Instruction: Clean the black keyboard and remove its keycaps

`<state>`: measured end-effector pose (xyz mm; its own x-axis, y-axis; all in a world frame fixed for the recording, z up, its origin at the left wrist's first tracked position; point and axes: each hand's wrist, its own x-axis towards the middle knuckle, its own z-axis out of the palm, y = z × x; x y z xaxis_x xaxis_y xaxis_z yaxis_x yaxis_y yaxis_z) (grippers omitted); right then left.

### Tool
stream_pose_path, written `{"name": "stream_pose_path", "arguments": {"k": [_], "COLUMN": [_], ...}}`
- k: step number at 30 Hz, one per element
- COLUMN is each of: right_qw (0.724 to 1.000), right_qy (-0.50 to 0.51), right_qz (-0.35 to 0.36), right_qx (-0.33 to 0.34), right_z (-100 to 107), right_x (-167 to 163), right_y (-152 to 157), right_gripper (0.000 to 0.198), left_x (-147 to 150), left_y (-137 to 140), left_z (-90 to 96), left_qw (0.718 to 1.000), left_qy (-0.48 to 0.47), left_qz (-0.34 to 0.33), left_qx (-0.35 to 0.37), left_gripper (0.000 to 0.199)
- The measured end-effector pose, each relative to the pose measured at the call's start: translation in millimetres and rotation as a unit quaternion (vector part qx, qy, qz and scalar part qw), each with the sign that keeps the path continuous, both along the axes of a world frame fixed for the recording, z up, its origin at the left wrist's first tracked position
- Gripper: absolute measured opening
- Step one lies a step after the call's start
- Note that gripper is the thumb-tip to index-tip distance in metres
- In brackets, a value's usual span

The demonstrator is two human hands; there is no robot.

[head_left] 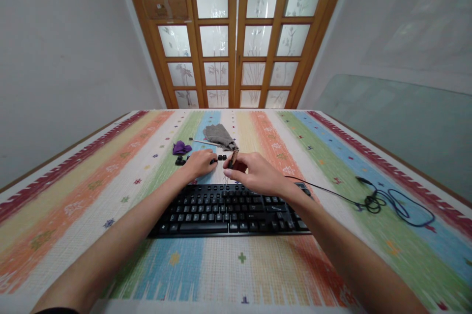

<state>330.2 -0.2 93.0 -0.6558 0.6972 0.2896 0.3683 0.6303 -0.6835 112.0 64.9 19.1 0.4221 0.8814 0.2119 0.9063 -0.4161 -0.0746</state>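
Note:
A black keyboard (206,215) lies in front of me, its back row of keys looking partly bare. Behind it, my left hand (201,162) is low over the cloth, finger and thumb closed around a small black keycap (212,161). More loose black keycaps (221,157) lie beside those fingertips, and others (180,160) are left of the hand. Above the keyboard's back edge, my right hand (254,170) pinches a small dark keycap puller (231,161). Thin wires hang from its lower end.
A grey cloth (219,134), a thin stick-like brush (201,141) and a crumpled purple cloth (181,148) lie farther back. The keyboard's coiled cable (372,203) is on the right. A striped tablecloth (241,274) covers the table; wooden glazed doors (236,34) stand beyond.

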Motion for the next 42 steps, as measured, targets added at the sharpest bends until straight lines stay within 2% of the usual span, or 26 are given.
{"name": "stream_pose_path", "arguments": {"k": [9,15,18,21,27,30,36,42], "right_qw": [1.0,1.0,1.0,0.999,0.999,0.999,0.995,0.997], "right_qy": [-0.005,-0.003,0.003,0.002,-0.018,-0.038,-0.09,-0.04], "right_qz": [0.005,-0.012,-0.025,-0.038,-0.039,-0.024,0.006,-0.018], "right_qx": [-0.001,0.005,0.004,0.001,-0.02,-0.025,-0.052,-0.056], "right_z": [-1,1,4,7,6,3,-9,-35], "right_x": [0,3,6,9,9,7,7,6], "right_y": [0,1,0,0,1,1,2,3], "right_gripper": [0.012,0.016,0.016,0.014,0.012,0.011,0.015,0.021], "left_x": [0,-9,-16,-18,-2,6,8,8], "left_y": [-3,-15,-30,-54,-109,-122,-128,-132], "left_z": [2.1,9.8,13.6,14.4,10.5,4.8,-12.4,-18.1], "left_qw": [1.0,1.0,0.999,0.996,0.987,0.987,0.989,0.986], "left_qy": [-0.009,-0.013,-0.027,-0.08,-0.143,-0.141,-0.142,-0.147], "left_qz": [0.003,0.028,0.033,0.022,-0.04,-0.05,-0.051,-0.061], "left_qx": [-0.005,-0.002,-0.013,-0.024,-0.061,-0.049,0.001,0.039], "left_gripper": [0.029,0.022,0.02,0.022,0.027,0.028,0.027,0.025]}}
